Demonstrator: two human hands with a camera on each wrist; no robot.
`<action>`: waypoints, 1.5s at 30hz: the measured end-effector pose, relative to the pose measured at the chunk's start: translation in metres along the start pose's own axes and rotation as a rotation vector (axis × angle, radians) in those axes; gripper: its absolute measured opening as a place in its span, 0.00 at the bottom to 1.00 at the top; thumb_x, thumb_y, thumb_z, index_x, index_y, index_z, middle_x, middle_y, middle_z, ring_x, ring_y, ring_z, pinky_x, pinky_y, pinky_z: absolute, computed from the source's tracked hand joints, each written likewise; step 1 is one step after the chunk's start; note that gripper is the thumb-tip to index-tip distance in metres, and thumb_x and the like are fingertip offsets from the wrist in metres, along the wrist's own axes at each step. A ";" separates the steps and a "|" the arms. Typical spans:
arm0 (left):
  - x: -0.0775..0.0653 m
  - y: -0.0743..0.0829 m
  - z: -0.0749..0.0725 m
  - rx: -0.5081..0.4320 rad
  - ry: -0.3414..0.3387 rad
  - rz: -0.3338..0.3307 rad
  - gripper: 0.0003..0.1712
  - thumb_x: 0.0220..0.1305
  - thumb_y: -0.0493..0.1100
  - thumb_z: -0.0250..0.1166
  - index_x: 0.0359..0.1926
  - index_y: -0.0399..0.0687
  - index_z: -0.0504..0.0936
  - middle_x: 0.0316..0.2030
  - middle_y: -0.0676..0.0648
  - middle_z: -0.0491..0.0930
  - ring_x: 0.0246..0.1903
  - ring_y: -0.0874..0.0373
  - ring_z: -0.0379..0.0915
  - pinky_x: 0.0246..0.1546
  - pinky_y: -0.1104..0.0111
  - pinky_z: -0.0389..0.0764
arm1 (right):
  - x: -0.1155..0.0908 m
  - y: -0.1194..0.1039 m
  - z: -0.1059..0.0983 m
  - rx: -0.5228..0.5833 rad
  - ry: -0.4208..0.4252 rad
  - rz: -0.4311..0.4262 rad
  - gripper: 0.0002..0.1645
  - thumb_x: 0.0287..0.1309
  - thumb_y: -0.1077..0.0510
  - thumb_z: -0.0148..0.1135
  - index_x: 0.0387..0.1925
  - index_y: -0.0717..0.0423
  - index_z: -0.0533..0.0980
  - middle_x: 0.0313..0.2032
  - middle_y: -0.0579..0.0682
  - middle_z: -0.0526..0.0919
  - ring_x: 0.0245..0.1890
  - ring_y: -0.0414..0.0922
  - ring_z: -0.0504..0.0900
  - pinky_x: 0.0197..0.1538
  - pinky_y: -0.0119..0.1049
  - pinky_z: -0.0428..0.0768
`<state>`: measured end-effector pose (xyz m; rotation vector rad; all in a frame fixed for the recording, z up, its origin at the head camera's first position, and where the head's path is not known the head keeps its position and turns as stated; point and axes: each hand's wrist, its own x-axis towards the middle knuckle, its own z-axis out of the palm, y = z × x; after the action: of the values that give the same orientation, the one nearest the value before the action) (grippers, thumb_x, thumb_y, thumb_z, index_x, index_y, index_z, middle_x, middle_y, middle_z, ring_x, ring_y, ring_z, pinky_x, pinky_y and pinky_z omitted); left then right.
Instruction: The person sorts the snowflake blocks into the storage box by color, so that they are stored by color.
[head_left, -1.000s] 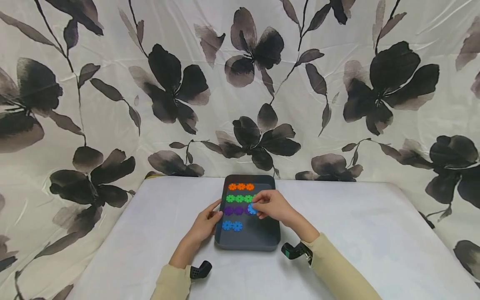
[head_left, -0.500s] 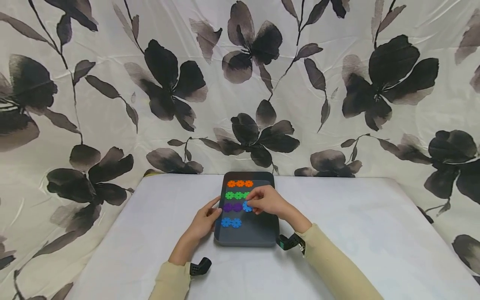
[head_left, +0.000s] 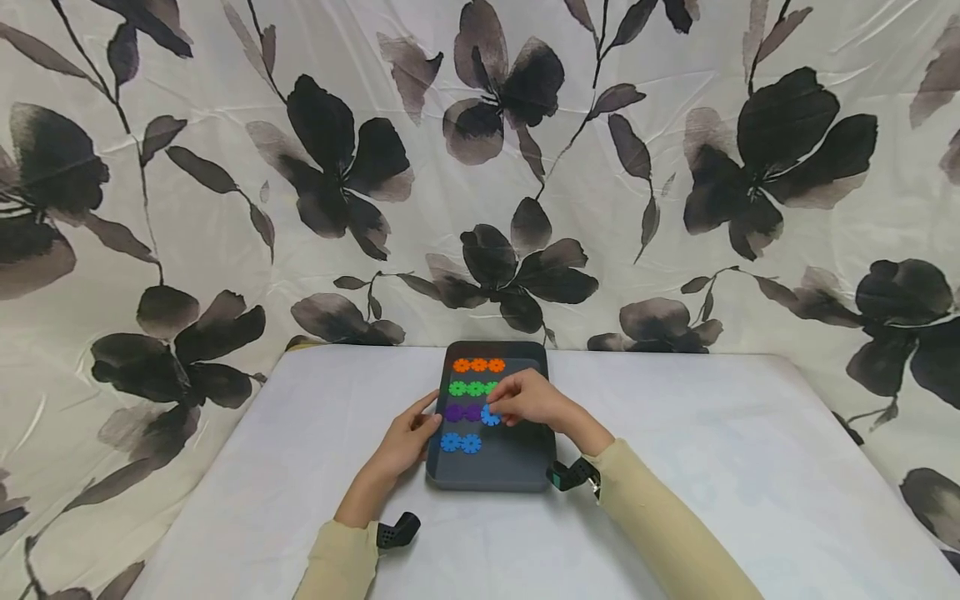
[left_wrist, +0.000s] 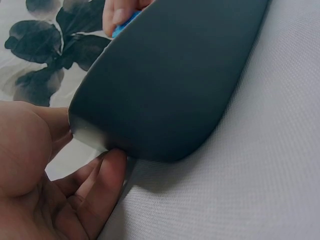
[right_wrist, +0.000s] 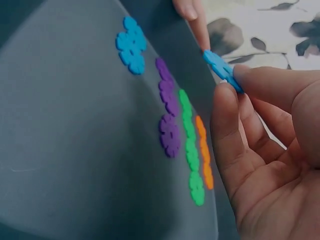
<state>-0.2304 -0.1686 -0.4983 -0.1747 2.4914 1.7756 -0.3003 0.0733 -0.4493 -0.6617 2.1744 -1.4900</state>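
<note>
A dark grey tray [head_left: 495, 475] lies on the white table, its left edge gripped by my left hand [head_left: 403, 437]. In the left wrist view the fingers [left_wrist: 107, 185] reach against the tray's underside. My right hand [head_left: 536, 400] pinches a blue flower-shaped disc [right_wrist: 222, 70] between thumb and forefinger, held above the tray. Joined discs form rows in the tray: orange [head_left: 478, 365] at the far end, then green [head_left: 467, 389], purple [right_wrist: 167, 105] and a nearer blue pair [head_left: 461, 443]. From the head, the right hand and held disc hide the right ends of the green and purple rows.
The white table [head_left: 675, 467] spreads out around the tray. A white cloth with dark flowers [head_left: 517, 92] hangs behind the table's far edge. Black wrist cameras sit at the left cuff [head_left: 397, 531] and right cuff [head_left: 573, 475].
My right hand has moved a little left over the tray with the blue disc pinched. The left hand keeps its grip on the tray's edge. The head view has tilted slightly.
</note>
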 end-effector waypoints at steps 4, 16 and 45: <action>0.000 0.001 0.000 -0.005 -0.006 -0.003 0.29 0.72 0.48 0.57 0.72 0.60 0.64 0.46 0.42 0.72 0.37 0.52 0.68 0.30 0.65 0.74 | 0.003 0.003 0.000 -0.006 -0.014 0.011 0.08 0.58 0.63 0.67 0.39 0.64 0.84 0.30 0.59 0.84 0.24 0.43 0.80 0.33 0.39 0.82; 0.004 0.003 0.000 0.001 -0.004 0.002 0.29 0.73 0.47 0.57 0.72 0.60 0.64 0.46 0.42 0.73 0.35 0.53 0.68 0.29 0.65 0.73 | 0.009 0.004 -0.001 -0.022 -0.090 0.070 0.08 0.57 0.65 0.67 0.39 0.63 0.84 0.30 0.52 0.84 0.26 0.45 0.82 0.34 0.40 0.82; -0.001 0.001 0.000 0.003 -0.007 -0.010 0.29 0.72 0.47 0.57 0.72 0.61 0.64 0.46 0.42 0.73 0.36 0.53 0.69 0.30 0.65 0.74 | 0.009 0.013 0.004 -0.015 -0.175 0.162 0.07 0.55 0.69 0.67 0.38 0.64 0.83 0.30 0.53 0.85 0.25 0.43 0.81 0.34 0.39 0.82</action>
<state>-0.2300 -0.1683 -0.4969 -0.1797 2.4838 1.7660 -0.3071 0.0686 -0.4639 -0.5827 2.0557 -1.2847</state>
